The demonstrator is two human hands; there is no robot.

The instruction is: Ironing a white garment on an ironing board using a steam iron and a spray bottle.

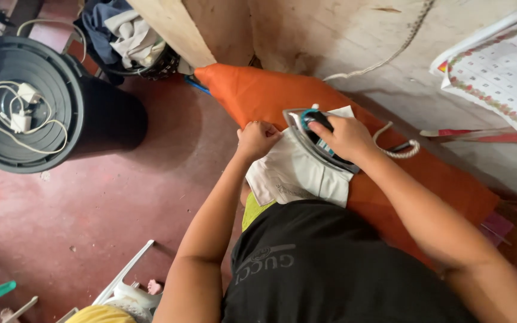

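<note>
Garment (297,173) under both hands (257,139)

Wall calendar sheet (501,66) hangs at my two o'clock, tilted: white rectangle, grid of small cells, red-and-green floral border. Printed logo (264,265) on my black shirt, six o'clock, grey. No packages or screens seen.

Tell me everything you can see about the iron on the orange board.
The iron is a small electric one with a shiny metal body and a teal and dark handle. It lies flat, sole down, on a pale folded cloth spread over the orange ironing board. The right hand grips its handle from above. A pale braided cord loops from its rear across the board. The left hand pinches the cloth beside its tip.
</note>
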